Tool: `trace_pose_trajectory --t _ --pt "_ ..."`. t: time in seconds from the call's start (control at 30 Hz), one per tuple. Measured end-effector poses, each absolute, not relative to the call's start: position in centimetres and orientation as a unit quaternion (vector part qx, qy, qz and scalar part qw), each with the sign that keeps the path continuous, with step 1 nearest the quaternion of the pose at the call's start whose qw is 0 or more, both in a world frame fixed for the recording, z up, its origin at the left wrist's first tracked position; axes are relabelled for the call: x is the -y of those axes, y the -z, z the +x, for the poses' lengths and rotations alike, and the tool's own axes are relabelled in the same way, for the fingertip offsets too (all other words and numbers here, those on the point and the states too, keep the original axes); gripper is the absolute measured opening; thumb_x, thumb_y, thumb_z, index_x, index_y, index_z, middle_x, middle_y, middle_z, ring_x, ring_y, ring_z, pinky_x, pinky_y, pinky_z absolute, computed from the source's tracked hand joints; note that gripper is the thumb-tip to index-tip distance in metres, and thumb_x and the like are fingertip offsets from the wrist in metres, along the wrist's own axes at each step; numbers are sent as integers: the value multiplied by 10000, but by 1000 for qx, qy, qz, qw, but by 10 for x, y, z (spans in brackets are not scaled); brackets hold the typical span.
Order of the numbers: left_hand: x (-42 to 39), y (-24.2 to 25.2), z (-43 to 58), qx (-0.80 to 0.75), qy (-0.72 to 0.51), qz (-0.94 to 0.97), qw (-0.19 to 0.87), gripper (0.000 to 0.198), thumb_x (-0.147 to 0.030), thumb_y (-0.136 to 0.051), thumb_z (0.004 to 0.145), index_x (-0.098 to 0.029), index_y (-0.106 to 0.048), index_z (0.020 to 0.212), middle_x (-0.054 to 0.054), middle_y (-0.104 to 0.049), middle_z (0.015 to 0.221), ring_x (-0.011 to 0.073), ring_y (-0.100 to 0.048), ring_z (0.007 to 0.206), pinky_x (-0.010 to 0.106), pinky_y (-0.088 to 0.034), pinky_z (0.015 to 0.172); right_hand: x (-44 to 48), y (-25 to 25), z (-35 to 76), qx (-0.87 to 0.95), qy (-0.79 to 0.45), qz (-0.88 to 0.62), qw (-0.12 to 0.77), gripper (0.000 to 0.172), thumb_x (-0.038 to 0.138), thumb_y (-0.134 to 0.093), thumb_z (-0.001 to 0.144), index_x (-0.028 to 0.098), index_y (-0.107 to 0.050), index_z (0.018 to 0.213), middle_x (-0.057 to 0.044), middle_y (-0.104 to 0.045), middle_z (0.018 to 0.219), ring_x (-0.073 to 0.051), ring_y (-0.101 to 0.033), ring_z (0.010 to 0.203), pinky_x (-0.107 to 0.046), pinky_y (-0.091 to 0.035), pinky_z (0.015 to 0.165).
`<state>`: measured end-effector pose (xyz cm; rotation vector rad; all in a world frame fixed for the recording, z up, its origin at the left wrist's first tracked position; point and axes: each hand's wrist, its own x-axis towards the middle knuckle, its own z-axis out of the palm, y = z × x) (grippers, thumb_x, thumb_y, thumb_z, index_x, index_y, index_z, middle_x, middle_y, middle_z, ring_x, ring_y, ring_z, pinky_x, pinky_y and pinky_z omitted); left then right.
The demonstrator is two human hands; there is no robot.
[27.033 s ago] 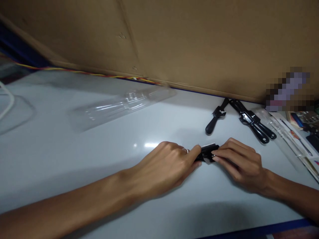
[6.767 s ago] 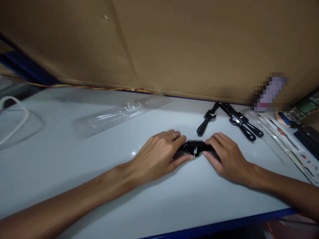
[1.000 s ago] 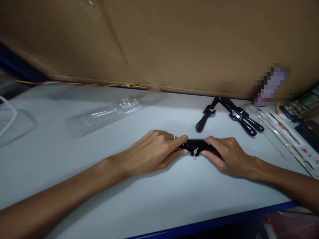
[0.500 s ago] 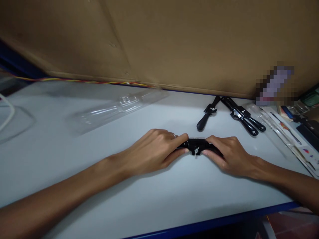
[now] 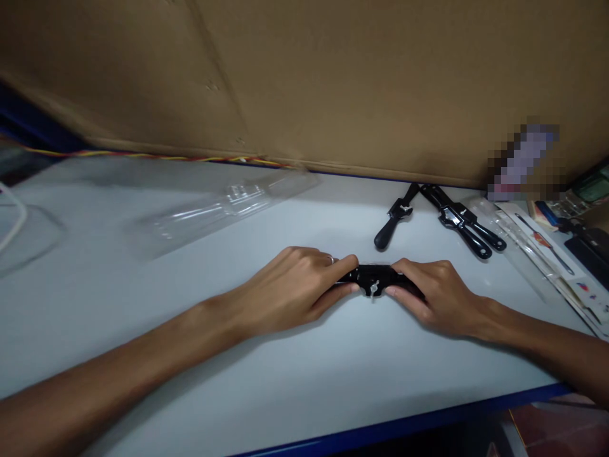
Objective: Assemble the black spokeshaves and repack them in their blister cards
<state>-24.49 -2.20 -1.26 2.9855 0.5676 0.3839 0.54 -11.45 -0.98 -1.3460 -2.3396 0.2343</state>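
— Both hands were on it, then? Had anything shifted?

— Hardly. The left hand (image 5: pixel 295 285) and the right hand (image 5: pixel 438 295) sat where they had been half a second before, with the black tool (image 5: pixel 373 278) between them at the same spot on the white table (image 5: pixel 285 387). Several seconds back the fingers had lain flatter; by this moment they had curled. Much earlier, a bright metal strip had shown between the fingertips, and it no longer did.

— What did the tool look like?

— Glossy black, lying crosswise and flat on the table, near the middle of it. Only its centre showed, with a small pale wing screw (image 5: pixel 373 289) on the near face. Each end was hidden under a hand.

— And the grip?

— Each hand was closed narrowly round one end, thumb at the near side, fingers over the top. The left wore a ring (image 5: pixel 332 259).

— Anything round about?

— Two more black tools (image 5: pixel 464 219) lay well apart at the back right by the cardboard (image 5: pixel 333 82), and clear plastic packaging (image 5: pixel 223 206) lay at the back left.
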Motion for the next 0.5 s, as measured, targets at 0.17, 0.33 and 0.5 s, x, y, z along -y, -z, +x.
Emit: trace_pose_trajectory --t 0.17,0.33,0.5 --pt "23 12 -244 -189 -122 974 41 335 -435 -338 1078 -208 -538 934 -31 -543 577 158 -488 479 291 -234 505 114 10 6 844 -84 -484 215 234 352 -490 1044 160 -614 992 -26 -692 737 -152 -599 614 -268 -372 554" --pt "23 12 -244 -186 -122 974 34 348 -432 -319 1082 -206 -532 926 -34 -544 571 154 -483 469 293 -236 497 114 10 6 843 -82 -487 213 237 356 -487 1045 162 -615 1001 -28 -695 745 -154 -605 622 -272 -375 561" --pt "23 12 -244 -186 -121 974 33 350 -432 -313 1083 -208 -528 922 -35 -546 572 150 -485 470 292 -242 495 114 10 6 845 -82 -484 212 240 351 -483 1047 156 -615 999 -31 -696 752 -152 -604 621 -274 -376 557"
